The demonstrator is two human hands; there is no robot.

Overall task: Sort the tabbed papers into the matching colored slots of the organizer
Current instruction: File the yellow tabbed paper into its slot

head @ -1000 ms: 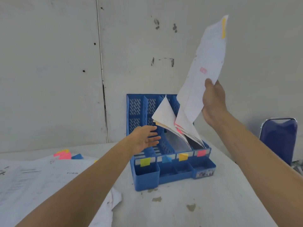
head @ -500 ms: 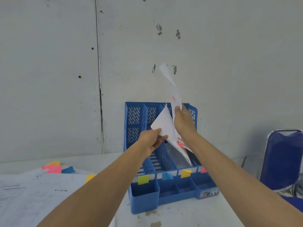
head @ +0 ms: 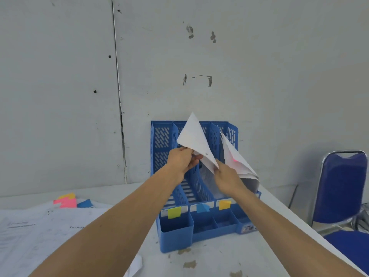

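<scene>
The blue organizer stands upright against the wall, with yellow-green, blue and orange tabs on its slot fronts. My left hand pinches the upper edge of a bent white sheet above the middle slots. My right hand pinches the same sheet's lower corner. Just to its right, several papers showing a pink tab lean in the rightmost slot. That slot's label is hidden behind my right arm.
A spread of printed papers with pink, yellow and blue tabs lies on the white table at the left. A blue chair stands off the table's right edge. The wall is directly behind the organizer.
My right hand brought the raised papers with the pink tab down into the rightmost slot and moved to the white sheet. My left hand reached in and took hold of that sheet.
</scene>
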